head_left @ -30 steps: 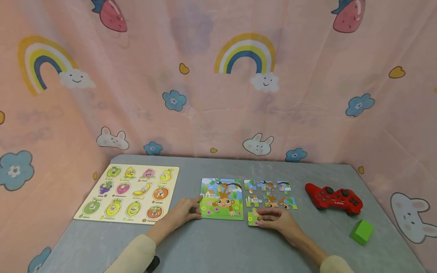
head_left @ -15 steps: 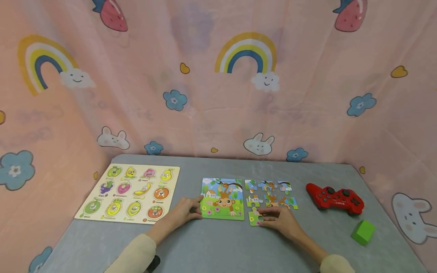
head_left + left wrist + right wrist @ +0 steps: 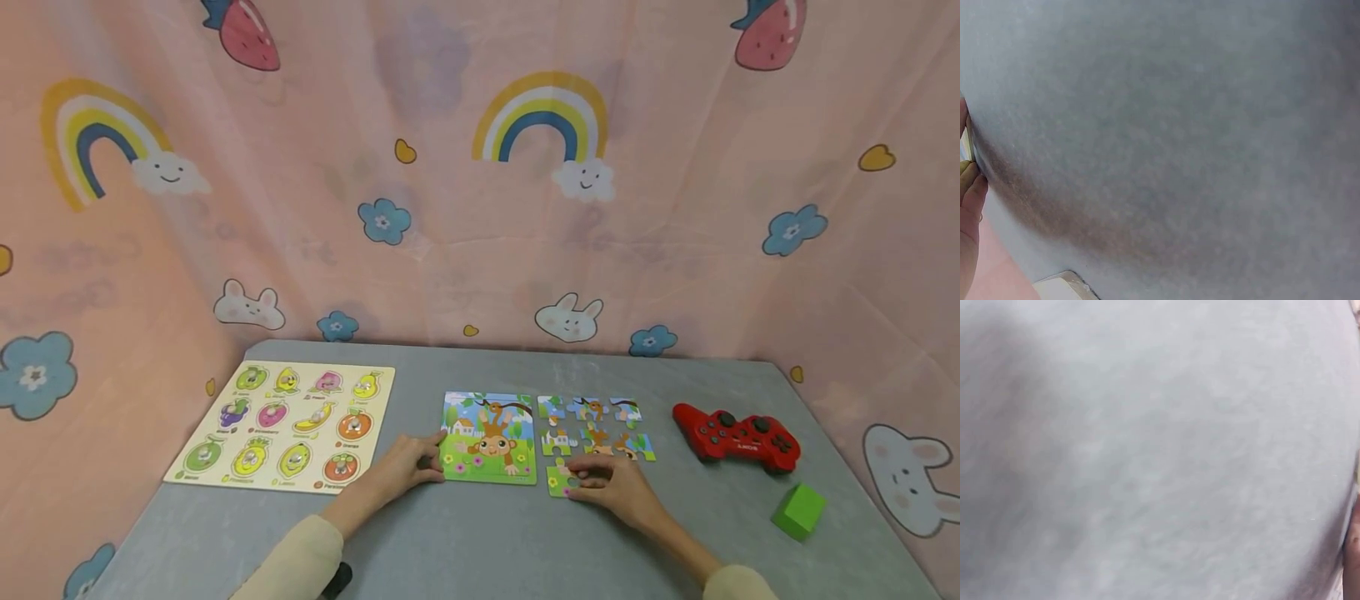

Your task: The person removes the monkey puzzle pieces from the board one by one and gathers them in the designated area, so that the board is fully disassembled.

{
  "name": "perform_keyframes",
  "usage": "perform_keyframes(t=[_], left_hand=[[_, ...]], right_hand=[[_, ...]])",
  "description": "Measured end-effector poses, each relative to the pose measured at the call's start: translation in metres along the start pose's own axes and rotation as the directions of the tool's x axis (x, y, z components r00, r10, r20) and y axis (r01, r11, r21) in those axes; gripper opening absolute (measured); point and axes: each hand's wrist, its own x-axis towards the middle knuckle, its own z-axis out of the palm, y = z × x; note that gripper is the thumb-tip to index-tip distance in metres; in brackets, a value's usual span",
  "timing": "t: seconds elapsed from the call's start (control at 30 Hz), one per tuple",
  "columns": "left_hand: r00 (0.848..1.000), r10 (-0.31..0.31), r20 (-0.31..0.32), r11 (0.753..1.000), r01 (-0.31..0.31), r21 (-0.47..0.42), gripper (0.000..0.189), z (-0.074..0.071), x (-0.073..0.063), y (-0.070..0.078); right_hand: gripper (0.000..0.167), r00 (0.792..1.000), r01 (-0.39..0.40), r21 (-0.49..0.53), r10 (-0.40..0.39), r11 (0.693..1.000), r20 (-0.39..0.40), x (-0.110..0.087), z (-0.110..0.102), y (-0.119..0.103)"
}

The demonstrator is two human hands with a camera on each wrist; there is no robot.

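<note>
A square monkey puzzle board (image 3: pixel 491 442) lies flat near the middle of the table. My left hand (image 3: pixel 405 463) holds its left edge, index fingertip higher up and thumb at the lower corner. In the left wrist view only a few fingers (image 3: pixel 969 209) show at the left border, against the board's thin edge. My right hand (image 3: pixel 613 487) pinches a green flowered jigsaw piece (image 3: pixel 557 481) by its right side, thumb low and index finger near the top tab. Above that hand lie several jigsaw pieces (image 3: pixel 592 408) in two rows. The right wrist view catches mostly table, with a bit of finger (image 3: pixel 1352 550).
A cream fruit peg puzzle (image 3: pixel 281 425) lies at the left. To the right are a red game controller (image 3: pixel 737 437) and a green block (image 3: pixel 798 511). A pink printed curtain (image 3: pixel 450 275) hangs behind the grey table (image 3: pixel 465 542).
Both hands keep their places on the board and the piece. The right fingers shift only slightly; the whole scene drifts a few pixels right.
</note>
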Motion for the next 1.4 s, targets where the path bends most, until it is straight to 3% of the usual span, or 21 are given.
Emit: perform_keyframes(t=[0.4, 0.7, 0.87, 1.0, 1.27, 1.4], left_hand=[[1.0, 0.003, -0.006, 1.0, -0.003, -0.009, 0.014, -0.002, -0.001, 0.003], [1.0, -0.015, -0.003, 1.0, 0.015, -0.016, 0.016, -0.002, -0.001, 0.003], [1.0, -0.022, -0.001, 1.0, 0.022, -0.016, 0.015, -0.002, 0.0, 0.004], [0.999, -0.034, 0.004, 0.999, 0.034, -0.012, 0.015, -0.001, 0.0, 0.005], [0.999, -0.037, 0.014, 0.999, 0.037, -0.028, 0.017, -0.001, 0.001, 0.006], [0.999, -0.031, 0.01, 0.999, 0.031, -0.031, 0.018, -0.002, 0.0, 0.006]], right_hand=[[0.05, 0.995, -0.086, 0.182, 0.076, 0.98, 0.059, 0.002, -0.011, -0.019], [0.049, 0.996, -0.062, 0.272, 0.042, 0.96, 0.078, 0.014, 0.019, -0.032], [0.047, 0.994, 0.012, 0.311, -0.044, 0.95, 0.096, 0.027, 0.04, -0.035], [0.046, 0.991, 0.063, 0.298, -0.096, 0.953, 0.095, 0.036, 0.053, -0.036], [0.044, 0.995, 0.046, 0.225, -0.064, 0.973, 0.076, 0.042, 0.067, -0.037], [0.043, 0.997, 0.045, 0.14, -0.053, 0.989, 0.055, 0.043, 0.072, -0.04]])
